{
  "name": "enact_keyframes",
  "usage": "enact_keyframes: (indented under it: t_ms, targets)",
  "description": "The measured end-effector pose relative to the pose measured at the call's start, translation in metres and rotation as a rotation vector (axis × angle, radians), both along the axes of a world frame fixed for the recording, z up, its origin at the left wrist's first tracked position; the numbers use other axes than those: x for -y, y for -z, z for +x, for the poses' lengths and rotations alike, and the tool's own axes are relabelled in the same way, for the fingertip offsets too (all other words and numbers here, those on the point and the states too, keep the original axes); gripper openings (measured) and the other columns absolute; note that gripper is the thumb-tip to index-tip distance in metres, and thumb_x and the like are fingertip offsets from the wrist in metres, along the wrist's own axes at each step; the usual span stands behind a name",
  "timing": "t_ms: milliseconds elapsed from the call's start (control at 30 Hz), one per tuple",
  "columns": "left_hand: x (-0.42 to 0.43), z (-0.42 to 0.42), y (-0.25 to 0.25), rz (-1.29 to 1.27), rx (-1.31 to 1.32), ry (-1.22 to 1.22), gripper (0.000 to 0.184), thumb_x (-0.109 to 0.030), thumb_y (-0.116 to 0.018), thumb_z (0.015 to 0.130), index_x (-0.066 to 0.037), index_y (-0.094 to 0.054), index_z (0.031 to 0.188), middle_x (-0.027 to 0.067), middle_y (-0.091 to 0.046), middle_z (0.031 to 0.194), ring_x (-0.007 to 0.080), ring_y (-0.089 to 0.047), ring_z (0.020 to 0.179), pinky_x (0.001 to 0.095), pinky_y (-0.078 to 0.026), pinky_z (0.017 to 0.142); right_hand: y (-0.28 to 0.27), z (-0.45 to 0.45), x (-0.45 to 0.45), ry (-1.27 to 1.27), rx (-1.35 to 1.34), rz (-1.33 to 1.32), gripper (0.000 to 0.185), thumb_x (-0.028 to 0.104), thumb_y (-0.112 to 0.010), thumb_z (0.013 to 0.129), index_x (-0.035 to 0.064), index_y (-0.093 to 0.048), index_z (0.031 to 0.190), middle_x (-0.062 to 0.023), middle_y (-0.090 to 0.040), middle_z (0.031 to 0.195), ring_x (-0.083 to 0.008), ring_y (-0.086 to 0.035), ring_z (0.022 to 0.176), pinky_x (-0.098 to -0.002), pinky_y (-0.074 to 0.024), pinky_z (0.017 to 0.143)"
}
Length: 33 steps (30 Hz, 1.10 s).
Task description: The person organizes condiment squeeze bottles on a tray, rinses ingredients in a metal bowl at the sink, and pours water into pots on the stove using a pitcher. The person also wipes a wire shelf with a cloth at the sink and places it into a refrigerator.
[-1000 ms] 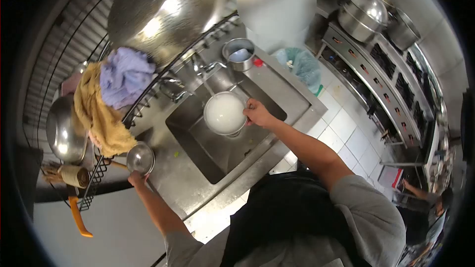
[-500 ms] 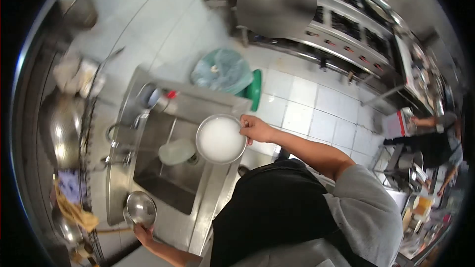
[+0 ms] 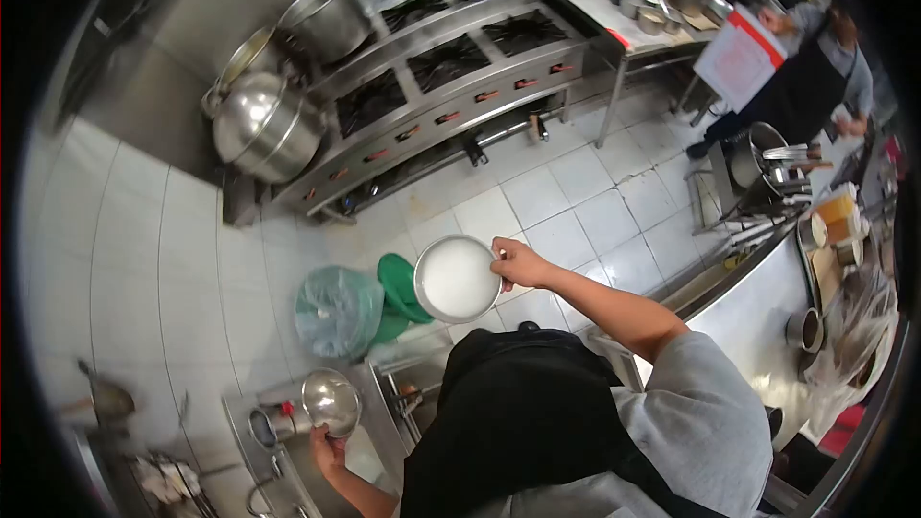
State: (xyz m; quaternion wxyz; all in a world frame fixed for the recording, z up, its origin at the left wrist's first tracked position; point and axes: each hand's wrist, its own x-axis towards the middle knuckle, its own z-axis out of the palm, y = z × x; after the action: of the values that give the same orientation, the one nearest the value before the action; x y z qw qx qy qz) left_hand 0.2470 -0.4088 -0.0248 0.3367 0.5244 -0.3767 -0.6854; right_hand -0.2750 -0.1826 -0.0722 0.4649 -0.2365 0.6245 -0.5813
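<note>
My right hand (image 3: 518,264) is closed on the rim of a round metal bowl (image 3: 419,284). White contents (image 3: 459,278) fill much of it; whether they are liquid or grains I cannot tell. Lower left, my left hand (image 3: 329,451) grips the edge of a shiny metal bowl (image 3: 332,401), held above the corner of the steel sink unit (image 3: 369,412). What that second bowl contains, if anything, does not show. The two bowls are well apart.
A lined bin (image 3: 338,312) and its green lid (image 3: 401,288) stand on the tiled floor. Beyond is a stove (image 3: 422,101) with large pots (image 3: 269,129). At the upper right a person (image 3: 815,77) holds a white, red-edged board (image 3: 741,59). A steel counter (image 3: 743,331) lies right.
My view and body have turned right, away from the sink towards the stove and counter. Both bowls have come along in my hands; the white-filled one is now over the floor.
</note>
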Motion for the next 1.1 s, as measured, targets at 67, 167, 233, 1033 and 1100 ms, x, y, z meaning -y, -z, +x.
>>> enact_keyframes:
  t_ms: [67,167,233,1033,1100]
  targets:
    - [0.029,-0.033,0.018,0.014,0.045,0.083,0.036,-0.012,-0.059,0.073,-0.005,-0.052,0.108,0.0104,-0.059,0.104,0.0266,-0.062,0.091,0.0376,-0.058,0.067,0.008,-0.028,-0.014,0.1,0.001,-0.028,0.014,0.005,-0.054,0.079,0.0039,-0.04,0.079,-0.0103,-0.054,0.057,-0.0179,-0.059,0.047,-0.029,-0.0489,0.041]
    - [0.075,-0.073,0.049,0.129,0.082,0.225,0.037,-0.012,-0.06,0.073,-0.004,-0.051,0.108,0.0122,-0.058,0.104,0.0276,-0.062,0.091,0.0417,-0.058,0.068,0.015,-0.065,-0.033,0.255,0.019,-0.034,0.014,0.004,-0.054,0.079,0.003,-0.039,0.078,-0.0103,-0.055,0.058,-0.0177,-0.058,0.046,-0.0285,-0.0489,0.041]
    - [0.099,-0.119,0.057,0.183,0.101,0.282,0.035,-0.012,-0.06,0.073,-0.004,-0.05,0.106,0.0133,-0.057,0.106,0.0291,-0.062,0.09,0.0447,-0.058,0.067,0.018,-0.092,-0.045,0.373,0.043,-0.063,0.014,0.004,-0.054,0.079,0.0031,-0.04,0.078,-0.0101,-0.055,0.059,-0.0172,-0.058,0.045,-0.0282,-0.0483,0.04]
    - [0.107,-1.051,0.033,-0.04,-0.113,1.018,0.02,-0.002,-0.052,0.083,0.001,-0.047,0.102,0.0165,-0.057,0.095,0.0315,-0.062,0.08,0.0478,-0.055,0.07,-0.002,-0.393,-0.12,1.137,0.04,-0.074,0.012,0.003,-0.052,0.078,0.0036,-0.041,0.08,-0.0127,-0.056,0.061,-0.0191,-0.058,0.045,-0.0285,-0.0485,0.04]
    - [0.094,-1.087,0.033,-0.07,-0.127,1.013,0.021,-0.001,-0.051,0.083,0.003,-0.046,0.103,0.0185,-0.057,0.096,0.0329,-0.062,0.081,0.0493,-0.055,0.071,-0.001,-0.424,-0.121,1.157,0.038,-0.069,0.011,0.002,-0.052,0.078,0.0035,-0.041,0.081,-0.0126,-0.056,0.061,-0.0191,-0.058,0.045,-0.0287,-0.0485,0.04]
